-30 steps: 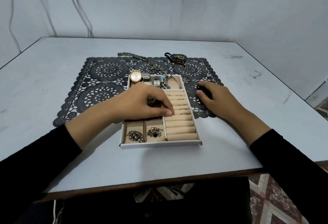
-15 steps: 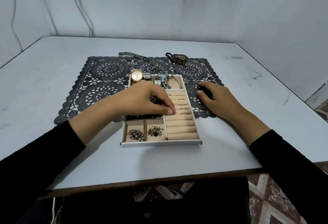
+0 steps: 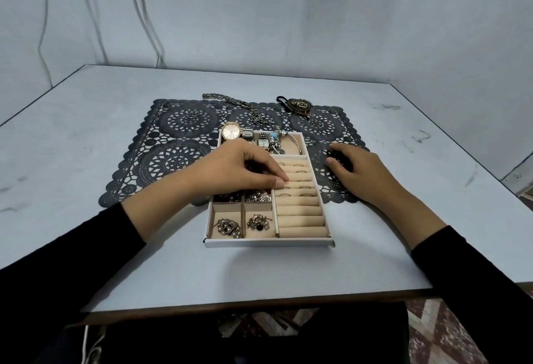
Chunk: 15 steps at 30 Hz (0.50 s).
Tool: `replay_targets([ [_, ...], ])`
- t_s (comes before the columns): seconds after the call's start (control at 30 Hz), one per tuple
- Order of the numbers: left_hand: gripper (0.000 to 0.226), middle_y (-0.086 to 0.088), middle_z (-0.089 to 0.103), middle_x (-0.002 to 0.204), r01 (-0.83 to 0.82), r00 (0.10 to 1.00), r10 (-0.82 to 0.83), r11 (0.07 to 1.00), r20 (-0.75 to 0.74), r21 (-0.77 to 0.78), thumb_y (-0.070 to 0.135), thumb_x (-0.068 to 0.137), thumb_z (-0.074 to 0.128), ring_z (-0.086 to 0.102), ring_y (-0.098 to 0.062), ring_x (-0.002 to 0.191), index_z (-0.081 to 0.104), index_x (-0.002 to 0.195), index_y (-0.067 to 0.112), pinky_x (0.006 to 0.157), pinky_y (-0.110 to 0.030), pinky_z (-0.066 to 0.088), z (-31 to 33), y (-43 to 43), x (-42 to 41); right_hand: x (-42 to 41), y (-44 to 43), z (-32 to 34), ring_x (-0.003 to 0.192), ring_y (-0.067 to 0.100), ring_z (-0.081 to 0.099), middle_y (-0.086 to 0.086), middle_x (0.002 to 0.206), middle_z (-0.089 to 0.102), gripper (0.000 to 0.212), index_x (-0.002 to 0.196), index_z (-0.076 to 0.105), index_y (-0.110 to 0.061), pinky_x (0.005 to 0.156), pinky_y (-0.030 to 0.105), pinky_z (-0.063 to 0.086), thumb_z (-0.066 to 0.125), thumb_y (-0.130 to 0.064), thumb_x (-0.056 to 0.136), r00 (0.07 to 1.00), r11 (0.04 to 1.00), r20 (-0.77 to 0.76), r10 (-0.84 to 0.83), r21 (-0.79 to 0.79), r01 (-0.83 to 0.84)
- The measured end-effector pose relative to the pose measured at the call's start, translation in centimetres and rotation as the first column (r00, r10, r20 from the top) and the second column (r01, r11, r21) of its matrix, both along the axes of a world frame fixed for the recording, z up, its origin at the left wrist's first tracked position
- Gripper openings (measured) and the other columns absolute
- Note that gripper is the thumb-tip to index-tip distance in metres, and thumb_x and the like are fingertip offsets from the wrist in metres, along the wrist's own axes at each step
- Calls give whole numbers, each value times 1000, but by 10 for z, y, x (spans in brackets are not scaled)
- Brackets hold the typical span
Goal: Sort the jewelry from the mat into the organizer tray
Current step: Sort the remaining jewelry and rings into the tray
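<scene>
Our left hand (image 3: 242, 170) lies over the organizer tray (image 3: 268, 243), fingers nearly straight and together, tips (image 3: 281, 182) pressing the ring rolls (image 3: 300, 210); whether a ring sits beneath them we cannot tell. Our right hand (image 3: 360, 173) rests relaxed and empty on the lace mat (image 3: 178, 158) just right of the tray. A chain (image 3: 239, 105) and loose rings (image 3: 191, 114) lie on the mat beyond the tray

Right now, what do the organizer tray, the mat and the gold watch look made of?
Organizer tray: white matte walls, likely cardboard; ring rolls beige, soft-looking, perhaps velvet. Mat: dark, thin, lace-like cutouts, probably plastic or vinyl. Watch: shiny gold-tone case and link band, apparently metal.
</scene>
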<state>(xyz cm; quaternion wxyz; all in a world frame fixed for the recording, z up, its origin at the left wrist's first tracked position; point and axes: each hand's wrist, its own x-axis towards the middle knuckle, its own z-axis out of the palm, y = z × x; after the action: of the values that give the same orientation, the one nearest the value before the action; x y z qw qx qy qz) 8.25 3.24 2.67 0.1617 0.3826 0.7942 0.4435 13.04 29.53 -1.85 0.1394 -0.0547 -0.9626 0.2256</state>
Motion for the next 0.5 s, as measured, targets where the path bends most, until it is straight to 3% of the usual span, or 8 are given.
replay_targets([
  [0.27,14,9,75,86,-13,998,10,999,-55,-48,27,75,84,70,-8,87,80,87,22,89,-38,55,-1,5,3,-1,1,-2,123,17,51,-2,133,58,40,132,53,-19,101,29,38,53,-34,95,1000,1000,-1,1,3,-1],
  [0.5,13,10,75,86,-10,995,4,998,-95,-57,27,75,83,69,-5,86,80,87,23,89,-36,55,-1,6,4,-1,1,-2,122,17,52,-1,131,59,40,131,54,-19,100,28,38,54,-34,94,1000,1000,-6,4,-12,-4],
])
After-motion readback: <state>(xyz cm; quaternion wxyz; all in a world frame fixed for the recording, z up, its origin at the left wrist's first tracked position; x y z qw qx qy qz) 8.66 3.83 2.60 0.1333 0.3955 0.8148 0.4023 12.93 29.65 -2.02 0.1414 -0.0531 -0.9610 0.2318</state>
